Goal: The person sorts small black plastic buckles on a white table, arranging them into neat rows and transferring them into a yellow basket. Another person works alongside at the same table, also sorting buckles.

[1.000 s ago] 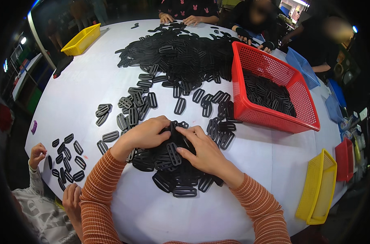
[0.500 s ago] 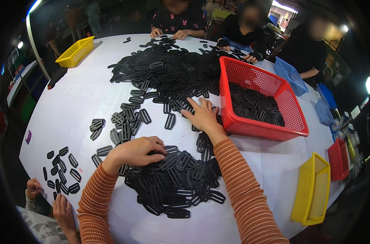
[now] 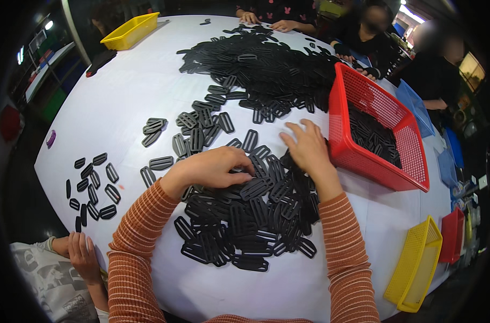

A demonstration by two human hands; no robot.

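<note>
Black strap-adjuster buckles, slotted and oval, lie in a near pile [image 3: 239, 218] in front of me. My left hand [image 3: 215, 166] rests over the pile's upper left part, its fingers curled in toward the thumb; whatever is between them is hidden. Beyond the pile's right side, my right hand [image 3: 312, 152] is open, fingers spread, just left of a red perforated basket [image 3: 339, 126]. More buckles [image 3: 377, 134] fill the bottom of that basket. A much larger heap of buckles [image 3: 261, 67] spreads across the table's far side, and a loose trail of them [image 3: 194, 132] runs toward me.
A yellow basket [image 3: 129, 32] stands far left, another yellow basket [image 3: 414, 264] near right. Blue trays [image 3: 414, 107] line the right edge. Several loose buckles [image 3: 94, 185] lie at left beside a co-worker's hands [image 3: 83, 255]. Other people's hands [image 3: 285, 25] work at the far edge.
My view has shifted, so the table sits further left and up around me. The right hand has drawn back from the large heap toward the near pile. My left hand stays over the near pile.
</note>
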